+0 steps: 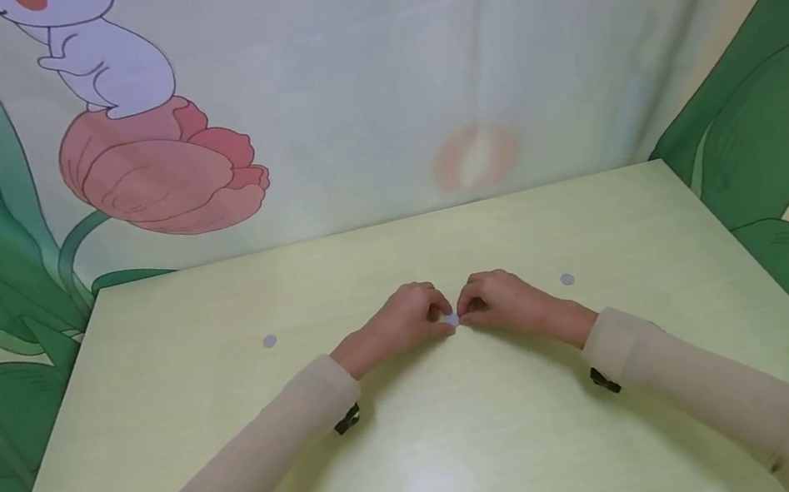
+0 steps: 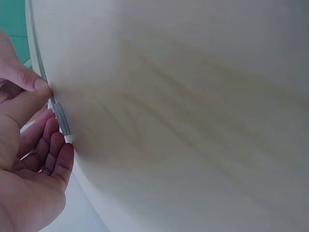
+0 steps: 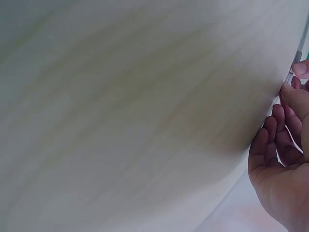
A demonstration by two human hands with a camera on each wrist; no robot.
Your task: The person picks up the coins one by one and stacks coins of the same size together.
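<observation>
Both hands meet near the middle of the table around a small silvery coin-like disc (image 1: 451, 319). In the left wrist view it shows edge-on as a short layered grey stack (image 2: 63, 120). My left hand (image 1: 410, 317) has thumb and index finger at its left side, pinching it. From the right, my right hand (image 1: 509, 303) brings pinched thumb and index fingertips right to its edge. The right wrist view shows a sliver of the grey stack (image 3: 296, 59) between the fingertips of both hands. The other fingers are curled.
One flat silvery disc (image 1: 269, 341) lies on the table to the left, and a second silvery disc (image 1: 567, 279) lies to the right. The pale wooden table (image 1: 422, 444) backs onto a printed curtain (image 1: 359, 100) with a flower and leaves.
</observation>
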